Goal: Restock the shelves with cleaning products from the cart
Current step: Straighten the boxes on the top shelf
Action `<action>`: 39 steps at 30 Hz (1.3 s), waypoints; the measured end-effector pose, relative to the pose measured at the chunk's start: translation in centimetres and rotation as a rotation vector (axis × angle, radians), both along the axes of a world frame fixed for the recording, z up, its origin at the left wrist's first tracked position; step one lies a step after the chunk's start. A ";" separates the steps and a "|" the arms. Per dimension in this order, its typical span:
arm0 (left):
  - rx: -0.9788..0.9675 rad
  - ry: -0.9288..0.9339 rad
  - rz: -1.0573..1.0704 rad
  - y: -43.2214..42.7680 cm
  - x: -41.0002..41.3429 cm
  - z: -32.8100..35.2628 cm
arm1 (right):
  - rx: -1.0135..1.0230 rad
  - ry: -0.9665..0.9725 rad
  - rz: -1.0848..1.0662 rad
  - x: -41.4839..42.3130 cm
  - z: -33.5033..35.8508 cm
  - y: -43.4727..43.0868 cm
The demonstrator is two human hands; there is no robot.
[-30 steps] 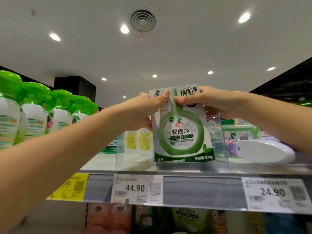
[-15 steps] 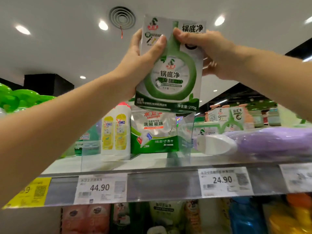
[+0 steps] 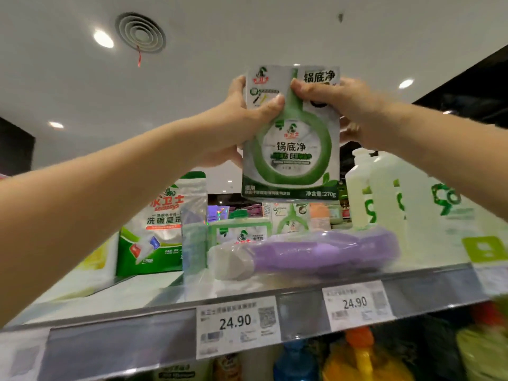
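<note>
Lettering "水卫士 seaways" is shown on a green-and-white bag [image 3: 162, 224] standing on the shelf [image 3: 118, 345]. Gripped by the left hand [image 3: 236, 119], a "锅底净" pouch [image 3: 291, 152] marked "270g" is held above the shelf, its top also pinched by the right hand [image 3: 338, 105], both arms raised. "24.90" is printed on two price tags [image 3: 236, 323].

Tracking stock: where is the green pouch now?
Head view, upper centre: left hand and right hand hold the green pouch above the purple bottle on the shelf.
</note>
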State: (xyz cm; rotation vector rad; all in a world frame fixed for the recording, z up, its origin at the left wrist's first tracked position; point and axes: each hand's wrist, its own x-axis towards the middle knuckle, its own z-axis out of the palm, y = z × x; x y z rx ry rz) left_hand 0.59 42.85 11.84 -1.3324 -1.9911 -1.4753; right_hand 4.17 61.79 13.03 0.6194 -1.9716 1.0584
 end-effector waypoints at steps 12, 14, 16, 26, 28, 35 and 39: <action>-0.347 0.053 0.271 3.7 -4.4 1.0 | -0.007 -0.067 -0.075 -5.2 -1.9 5.1; -0.370 0.063 0.325 4.1 -4.7 1.3 | 0.000 -0.073 -0.059 -6.2 -1.7 5.8; -0.408 0.059 0.388 5.1 -4.8 1.5 | 0.002 -0.081 -0.043 -7.3 -1.8 6.8; -0.612 -0.128 0.749 12.0 -7.8 2.9 | 0.008 -0.103 -0.036 -13.5 -1.0 9.1; -0.579 -0.177 0.783 12.6 -8.9 2.4 | 0.029 -0.140 -0.030 -15.0 -1.3 9.3; -0.511 -0.131 0.818 13.5 -12.1 1.6 | 0.026 -0.176 -0.057 -17.6 -2.0 10.1; -0.520 -0.079 0.815 13.9 -12.4 1.6 | -0.046 -0.151 -0.024 -18.4 -2.6 10.5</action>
